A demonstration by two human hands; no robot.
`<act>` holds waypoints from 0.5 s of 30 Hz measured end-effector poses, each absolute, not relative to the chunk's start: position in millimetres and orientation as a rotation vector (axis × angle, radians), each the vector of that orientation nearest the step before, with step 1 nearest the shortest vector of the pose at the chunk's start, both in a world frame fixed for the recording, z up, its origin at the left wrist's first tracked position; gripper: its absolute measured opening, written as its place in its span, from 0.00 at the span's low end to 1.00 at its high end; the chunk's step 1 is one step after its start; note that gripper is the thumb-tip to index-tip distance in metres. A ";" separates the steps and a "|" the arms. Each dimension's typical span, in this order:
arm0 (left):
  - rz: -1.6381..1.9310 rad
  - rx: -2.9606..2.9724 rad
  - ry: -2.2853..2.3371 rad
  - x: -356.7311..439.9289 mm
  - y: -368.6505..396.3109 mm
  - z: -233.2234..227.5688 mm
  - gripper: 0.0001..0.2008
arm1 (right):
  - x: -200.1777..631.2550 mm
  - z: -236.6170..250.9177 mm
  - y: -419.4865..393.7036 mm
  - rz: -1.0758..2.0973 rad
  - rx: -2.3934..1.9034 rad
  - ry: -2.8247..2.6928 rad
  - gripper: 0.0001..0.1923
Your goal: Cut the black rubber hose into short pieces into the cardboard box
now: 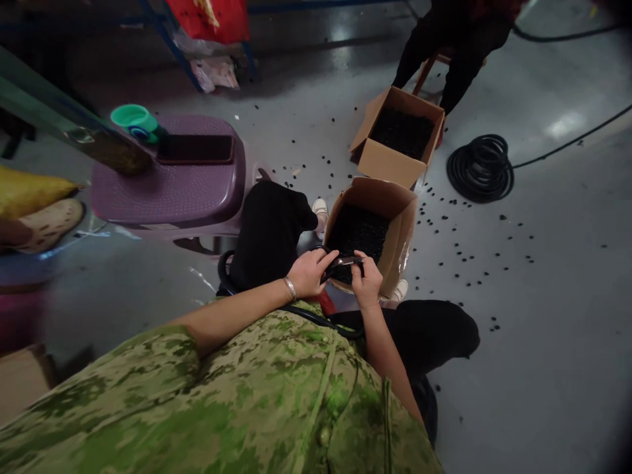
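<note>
My left hand (309, 271) is closed around the dark handles of a pair of scissors (344, 261), whose metal blades point right. My right hand (367, 282) is pinched close to the blade tips, on a short dark end that looks like black hose. Both hands are above the near edge of an open cardboard box (403, 230) between my knees. Many small black pieces (358, 230) lie inside it. Across my lap runs a black hose (309, 315); its link to the end in my fingers is hidden.
A purple stool (197, 191) at left carries a phone (197, 149) and a green cup (135, 120). Beyond my box stands another cardboard box (392, 166) of black pieces, before a seated person (459, 52). Coiled black hose (481, 168) and scattered pieces lie on the floor.
</note>
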State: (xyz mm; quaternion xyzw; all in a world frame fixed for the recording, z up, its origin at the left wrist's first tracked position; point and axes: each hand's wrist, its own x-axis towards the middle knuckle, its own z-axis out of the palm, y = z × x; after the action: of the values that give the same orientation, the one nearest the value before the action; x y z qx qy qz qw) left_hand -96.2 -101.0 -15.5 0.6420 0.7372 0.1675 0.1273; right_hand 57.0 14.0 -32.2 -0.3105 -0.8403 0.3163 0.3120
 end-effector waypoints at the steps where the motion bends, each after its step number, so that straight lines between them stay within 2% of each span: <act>1: 0.495 1.896 2.148 -96.5 -101.0 -15.6 0.33 | 56.9 -32.1 14.1 0.869 -0.816 -2.191 0.16; 15: 0.540 1.980 2.201 -97.9 -101.7 -16.6 0.35 | 58.1 -43.8 17.0 1.018 -0.857 -2.125 0.15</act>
State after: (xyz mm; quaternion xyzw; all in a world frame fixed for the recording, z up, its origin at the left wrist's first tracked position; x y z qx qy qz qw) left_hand -97.9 -101.7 -16.6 0.6566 0.7297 0.1789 0.0660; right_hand 58.1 17.0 -43.8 -0.3246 -0.8052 0.3858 0.3121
